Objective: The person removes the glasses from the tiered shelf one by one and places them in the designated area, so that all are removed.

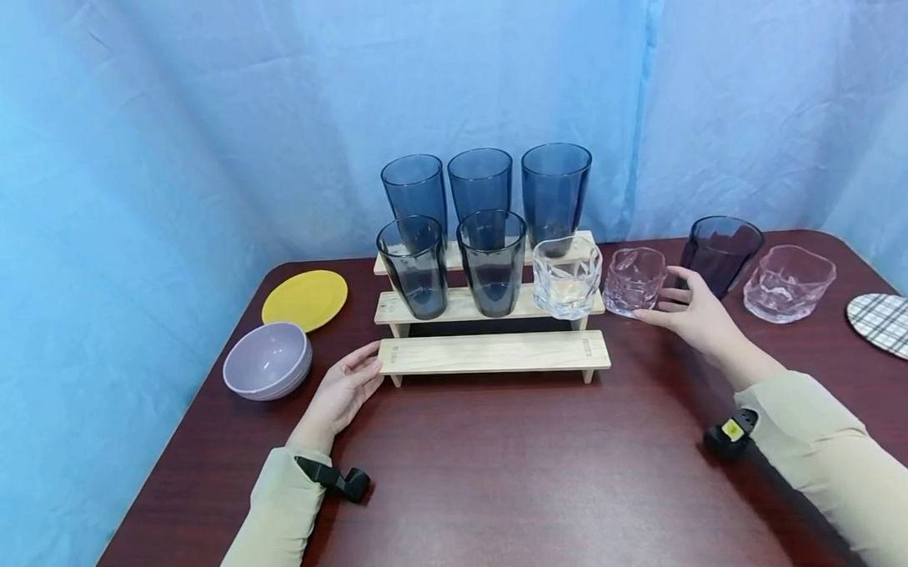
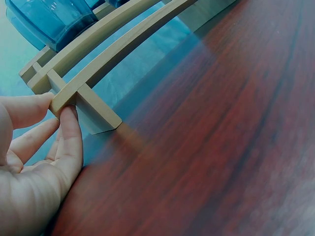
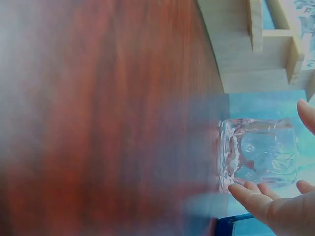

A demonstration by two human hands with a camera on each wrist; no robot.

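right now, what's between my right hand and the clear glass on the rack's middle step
The pink-tinted glass tumbler lies between your right hand and the clear glass; the head view shows it.

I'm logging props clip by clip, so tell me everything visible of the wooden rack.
The wooden rack is pale, with smooth-looking planks forming three stepped tiers on short supports. It stands upright on the dark reddish table. Its rear tier is highest and holds three blue glasses; the middle one holds two greyish glasses and, at its right end, a clear tumbler. The left hand pinches the left end of the low front tier.
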